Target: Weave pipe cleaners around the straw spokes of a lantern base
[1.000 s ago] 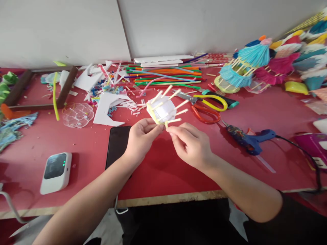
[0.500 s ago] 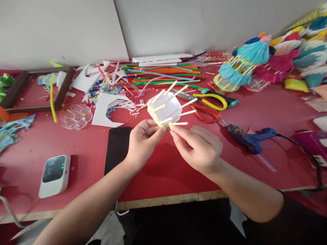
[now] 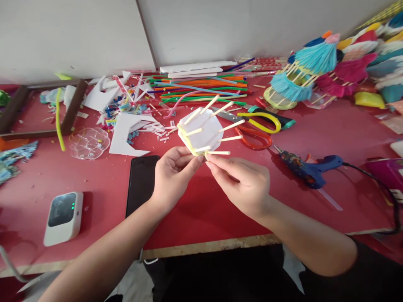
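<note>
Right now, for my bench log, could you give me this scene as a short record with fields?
Left hand: fingers hold the near edge of the white panel
Right hand: fingertips pinch at the yellow trim
Panel: pale sticks stand out from its rim
Left side: phone, white device with green lights
Right side: blue glue gun, corded
Behind: scissors, colored pipe cleaners
Surface: red table

The left forearm hides the lower end of a black phone [image 3: 141,180], and fingertips of the left hand [image 3: 173,174] are hidden behind a white panel [image 3: 206,132]. The picture's edges cut off a brown frame [image 3: 74,107] at left and a purple box [image 3: 385,170] at right, its lettering unreadable.
</note>
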`<state>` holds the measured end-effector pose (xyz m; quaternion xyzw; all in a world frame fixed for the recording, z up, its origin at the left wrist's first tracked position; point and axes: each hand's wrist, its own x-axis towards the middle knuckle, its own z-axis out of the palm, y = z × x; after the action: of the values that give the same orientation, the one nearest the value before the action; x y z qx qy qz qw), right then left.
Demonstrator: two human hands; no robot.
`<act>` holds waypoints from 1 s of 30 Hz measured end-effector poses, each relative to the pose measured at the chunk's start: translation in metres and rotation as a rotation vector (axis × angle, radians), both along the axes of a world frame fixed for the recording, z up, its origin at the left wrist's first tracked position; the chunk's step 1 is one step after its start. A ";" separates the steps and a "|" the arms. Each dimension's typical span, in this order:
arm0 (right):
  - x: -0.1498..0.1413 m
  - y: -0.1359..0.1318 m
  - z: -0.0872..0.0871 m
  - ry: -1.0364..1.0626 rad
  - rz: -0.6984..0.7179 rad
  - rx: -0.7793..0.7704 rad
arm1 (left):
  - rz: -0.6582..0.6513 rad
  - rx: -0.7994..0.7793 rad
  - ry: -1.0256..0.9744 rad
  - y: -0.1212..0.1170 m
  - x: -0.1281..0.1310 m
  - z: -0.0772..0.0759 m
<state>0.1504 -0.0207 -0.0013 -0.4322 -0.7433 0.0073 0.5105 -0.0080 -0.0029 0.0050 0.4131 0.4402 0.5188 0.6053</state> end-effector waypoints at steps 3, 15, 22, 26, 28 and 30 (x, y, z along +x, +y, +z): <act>-0.001 0.000 -0.001 0.053 0.025 -0.033 | 0.006 0.009 0.049 0.000 0.000 0.001; 0.002 0.004 -0.008 -0.020 0.056 -0.031 | -0.001 -0.066 0.039 0.002 -0.002 0.002; 0.011 0.011 -0.006 -0.122 0.057 -0.020 | -0.044 -0.233 -0.137 0.010 -0.005 0.000; 0.015 0.015 -0.001 -0.162 0.048 -0.019 | -0.072 -0.273 -0.189 0.014 -0.006 0.001; 0.017 0.016 -0.001 -0.179 0.056 0.002 | -0.074 -0.278 -0.205 0.015 -0.007 0.002; 0.019 0.017 -0.001 -0.198 0.058 0.027 | -0.078 -0.285 -0.216 0.016 -0.008 0.002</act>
<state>0.1695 -0.0034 -0.0020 -0.4023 -0.8023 -0.0308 0.4399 -0.0158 0.0132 0.0068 0.2819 0.4255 0.4686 0.7210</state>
